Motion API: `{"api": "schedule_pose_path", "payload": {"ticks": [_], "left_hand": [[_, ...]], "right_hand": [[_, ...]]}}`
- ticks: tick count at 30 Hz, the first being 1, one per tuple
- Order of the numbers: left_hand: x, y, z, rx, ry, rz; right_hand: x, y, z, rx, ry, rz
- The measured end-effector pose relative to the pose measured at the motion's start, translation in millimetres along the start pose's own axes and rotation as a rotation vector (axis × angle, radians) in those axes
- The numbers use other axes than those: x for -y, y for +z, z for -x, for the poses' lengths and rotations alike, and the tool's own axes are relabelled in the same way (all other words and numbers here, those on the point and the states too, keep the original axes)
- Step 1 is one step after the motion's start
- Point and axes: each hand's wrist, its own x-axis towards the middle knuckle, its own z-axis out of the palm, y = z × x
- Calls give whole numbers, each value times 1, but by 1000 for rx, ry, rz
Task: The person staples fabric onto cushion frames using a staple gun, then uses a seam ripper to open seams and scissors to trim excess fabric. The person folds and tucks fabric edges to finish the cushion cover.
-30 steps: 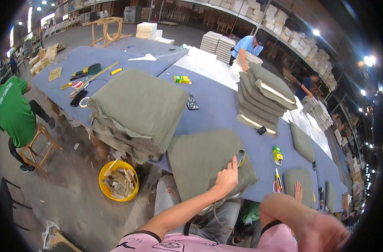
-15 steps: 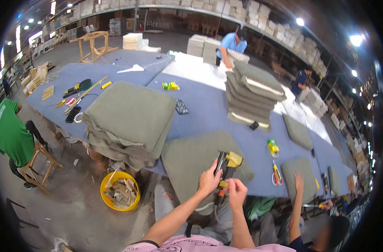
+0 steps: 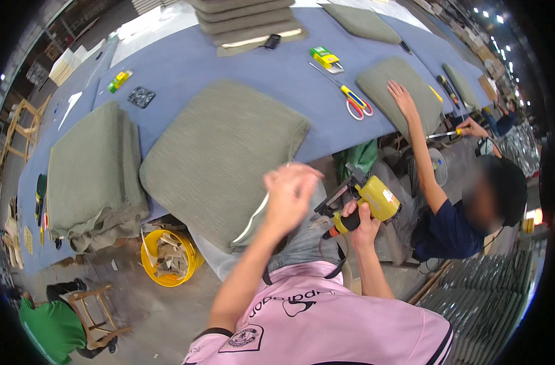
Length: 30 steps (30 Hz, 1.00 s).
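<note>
Yellow tool (image 3: 380,198) shifted to right hand (image 3: 366,229) beside seemingly woven cushion (image 3: 223,152).

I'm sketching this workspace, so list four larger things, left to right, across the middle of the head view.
Stack of folded grey-green fabric → large square grey-green fabric cushion → yellow-and-black handheld tool, held in the right hand → co-worker in a navy-blue shirt.

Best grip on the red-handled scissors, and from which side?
I'd take the scissors by their red loops, coming from the near edge of the blue table, left of the co-worker's arm: the loops face that edge. The right hand grips the yellow fastening gun, so probably use the left.
</note>
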Motion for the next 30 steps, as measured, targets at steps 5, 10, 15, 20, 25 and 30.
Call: {"api": "schedule_pose_path", "payload": {"ticks": [5, 10, 15, 20, 25, 30], "left_hand": [[70, -26, -63, 32, 63, -528], [85, -11, -87, 230, 131, -692], [100, 0, -90, 75, 39, -623], [105, 5, -96, 29, -79, -530], [103, 6, -95, 16, -131, -533], [100, 6, -96, 18, -128, -557]], "right_hand": [[40, -23, -53, 167, 530, 1], [7, -21, -87, 390, -192, 1025], [-6, 20, -137, 523, -164, 876], [-20, 20, -168, 554, -129, 904], [-11, 28, -174, 634, -103, 974], [-13, 28, -183, 698, -8, 983]]}}
